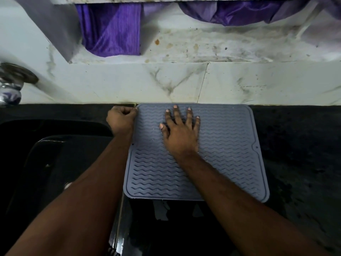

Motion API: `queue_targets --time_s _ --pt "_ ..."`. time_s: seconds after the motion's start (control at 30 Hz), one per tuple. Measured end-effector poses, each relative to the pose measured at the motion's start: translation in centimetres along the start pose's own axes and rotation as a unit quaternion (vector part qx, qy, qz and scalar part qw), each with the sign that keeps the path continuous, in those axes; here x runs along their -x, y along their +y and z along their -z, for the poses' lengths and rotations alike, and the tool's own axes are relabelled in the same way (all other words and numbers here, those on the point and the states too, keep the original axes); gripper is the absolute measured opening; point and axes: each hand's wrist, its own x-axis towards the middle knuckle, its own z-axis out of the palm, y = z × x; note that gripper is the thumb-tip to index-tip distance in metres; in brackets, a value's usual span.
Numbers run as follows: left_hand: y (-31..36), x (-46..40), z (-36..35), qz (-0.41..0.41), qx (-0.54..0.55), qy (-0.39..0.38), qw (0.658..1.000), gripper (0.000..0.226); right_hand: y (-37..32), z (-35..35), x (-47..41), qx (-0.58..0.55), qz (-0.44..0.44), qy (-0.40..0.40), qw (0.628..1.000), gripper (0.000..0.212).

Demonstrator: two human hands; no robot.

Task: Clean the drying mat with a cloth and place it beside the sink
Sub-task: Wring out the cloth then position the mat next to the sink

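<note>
Black, wet-looking desk (pixel 295 145) carries a grey drying mat (pixel 221 145) with wavy ridges, lying flat just right of the dark sink (pixel 55 154), its far edge against the marble wall (pixel 166 84). Both bare forearms reach in from the near edge. On the mat's middle, the right hand (pixel 180 133) lies flat, fingers (pixel 176 115) spread wide and holding nothing. Farther off, the left hand (pixel 121 119) is curled closed at the mat's far-left corner, pinching its edge. Beyond, a metal tap (pixel 13 84) shows at far left, with purple cloth (pixel 110 34) hanging above the wall.
</note>
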Motion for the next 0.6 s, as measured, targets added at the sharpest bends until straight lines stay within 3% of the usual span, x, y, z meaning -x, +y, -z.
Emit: queue_targets --time_s 0.17,0.37,0.6 --pt "0.0 0.0 0.8 0.002 -0.013 -0.039 0.999 0.015 0.0 0.1 0.0 0.001 0.0 -0.002 1.0 0.061" --pt "-0.9 4.8 5.9 -0.036 -0.078 -0.145 0.986 0.019 -0.3 1.4 0.5 -0.007 -0.002 -0.041 0.999 0.061" --pt "-3.8 14.2 9.3 0.009 -0.095 -0.099 0.991 0.027 -5.4 0.8 9.2 -0.06 0.047 -0.04 0.996 0.062"
